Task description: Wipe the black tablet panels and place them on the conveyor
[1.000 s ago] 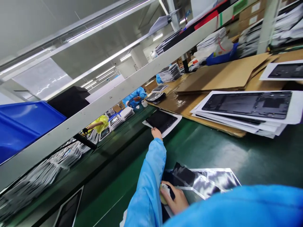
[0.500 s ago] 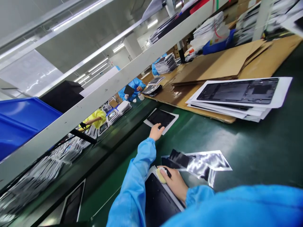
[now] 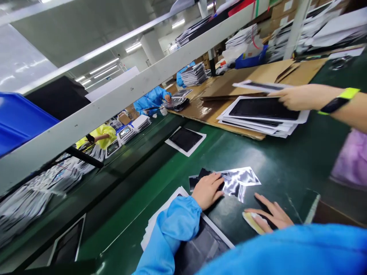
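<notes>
My left hand [image 3: 208, 191] reaches over thin dark film strips [image 3: 202, 173], fingers stretched out and apart. Whether it grips a strip is hard to see; the fingertips lie over them. Beside it, shiny clear-and-black film pieces [image 3: 239, 179] rest on the green surface. Low on the right, my right hand [image 3: 272, 214] has a yellow sponge-like pad [image 3: 254, 222] held at its thumb, with the other fingers extended. Below my left forearm lies a black flat panel [image 3: 203, 244] on white sheets [image 3: 160, 221], partly covered by my blue sleeve.
At right, another person's hand [image 3: 295, 99] with a wristband holds a white-edged panel above stacked panels [image 3: 258, 110]. A single panel [image 3: 186, 139] lies on the green belt [image 3: 129, 206]. Cardboard [image 3: 206, 110] lies behind. A white beam [image 3: 114, 103] crosses overhead.
My left hand has left the far panel and come back to the film strips. My right hand has moved right with the pad. Another person's hand has appeared at the stack.
</notes>
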`<state>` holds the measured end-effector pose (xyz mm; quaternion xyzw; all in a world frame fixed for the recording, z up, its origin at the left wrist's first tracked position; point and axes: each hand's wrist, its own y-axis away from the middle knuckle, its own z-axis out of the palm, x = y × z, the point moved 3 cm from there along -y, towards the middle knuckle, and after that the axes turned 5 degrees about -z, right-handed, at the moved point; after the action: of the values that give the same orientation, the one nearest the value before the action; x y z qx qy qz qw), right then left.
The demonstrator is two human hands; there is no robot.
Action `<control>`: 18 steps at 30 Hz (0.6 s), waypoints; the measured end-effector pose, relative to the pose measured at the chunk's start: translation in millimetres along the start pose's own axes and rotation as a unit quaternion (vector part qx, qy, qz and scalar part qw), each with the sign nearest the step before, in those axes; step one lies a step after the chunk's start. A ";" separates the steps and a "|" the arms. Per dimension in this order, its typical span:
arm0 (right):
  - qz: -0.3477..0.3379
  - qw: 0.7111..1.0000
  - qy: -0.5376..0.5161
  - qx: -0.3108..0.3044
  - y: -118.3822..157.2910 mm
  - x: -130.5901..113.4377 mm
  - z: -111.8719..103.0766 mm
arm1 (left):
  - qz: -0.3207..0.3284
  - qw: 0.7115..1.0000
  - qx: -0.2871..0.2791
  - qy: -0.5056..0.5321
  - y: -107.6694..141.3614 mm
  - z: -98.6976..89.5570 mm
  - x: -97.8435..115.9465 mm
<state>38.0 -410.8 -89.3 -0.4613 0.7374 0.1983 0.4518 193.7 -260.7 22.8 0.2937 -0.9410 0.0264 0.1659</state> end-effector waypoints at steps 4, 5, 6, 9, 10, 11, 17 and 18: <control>-0.090 0.993 0.073 -0.016 3.5 8.0 7.7 | 0.004 1.000 -0.004 0.003 -5.3 13.5 6.4; -0.110 0.990 0.084 -0.030 1.4 3.1 10.8 | 0.003 1.000 -0.002 0.004 -5.2 15.3 6.9; -0.127 0.987 0.084 -0.052 -1.8 -3.5 13.7 | 0.002 1.000 0.000 0.005 -4.6 16.4 7.3; -0.171 0.973 0.048 -0.150 -14.4 -28.2 19.7 | -0.007 1.000 0.006 0.013 -2.0 16.5 9.8; -0.183 0.966 0.038 -0.179 -18.6 -35.8 20.7 | -0.011 1.000 0.007 0.018 -1.2 16.0 11.7; -0.192 0.960 0.032 -0.200 -22.2 -42.0 21.5 | -0.016 1.000 0.008 0.024 -0.7 15.5 14.4; -0.207 0.948 0.034 -0.238 -21.9 -39.7 21.6 | -0.089 0.992 0.039 0.080 1.5 7.1 34.0; -0.198 0.952 0.032 -0.232 -20.1 -32.1 18.1 | -0.105 0.989 0.047 0.093 2.9 3.3 34.1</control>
<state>69.4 -391.8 -68.9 -0.6962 0.5793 0.2552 0.3385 164.8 -277.3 31.0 0.3948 -0.8830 0.0802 0.2407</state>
